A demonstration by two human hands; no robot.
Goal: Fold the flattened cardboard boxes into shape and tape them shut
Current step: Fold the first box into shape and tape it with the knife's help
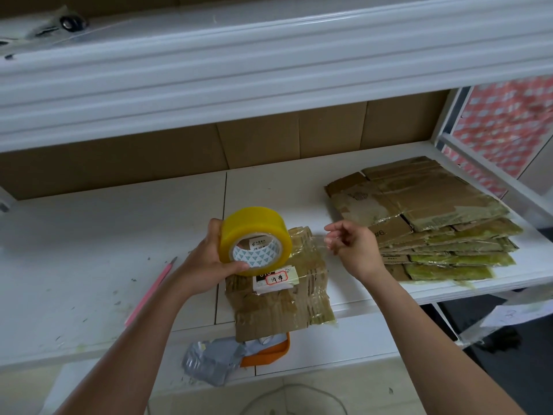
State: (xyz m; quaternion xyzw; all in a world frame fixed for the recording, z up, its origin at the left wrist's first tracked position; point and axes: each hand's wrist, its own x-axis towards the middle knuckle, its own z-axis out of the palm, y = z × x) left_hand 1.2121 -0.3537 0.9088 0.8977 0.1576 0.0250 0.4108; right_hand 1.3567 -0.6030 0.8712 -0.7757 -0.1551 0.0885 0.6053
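Cardboard box [278, 298] lies on our tabletop [89, 265], under both hands. Left hand [209, 259] grips the yellow tape roll [256, 239]; right hand [353, 247] pinches its clear tape end. Flattened box stack [434, 220] sits right.

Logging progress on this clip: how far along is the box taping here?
Done: the box under the hands looks folded up, with older tape and a label on it. In hand: the left hand grips the yellow tape roll above it, while the right hand pinches a clear strip pulled from the roll; it is not yet pressed down. Left: the stack of flattened boxes to the right lies unfolded.
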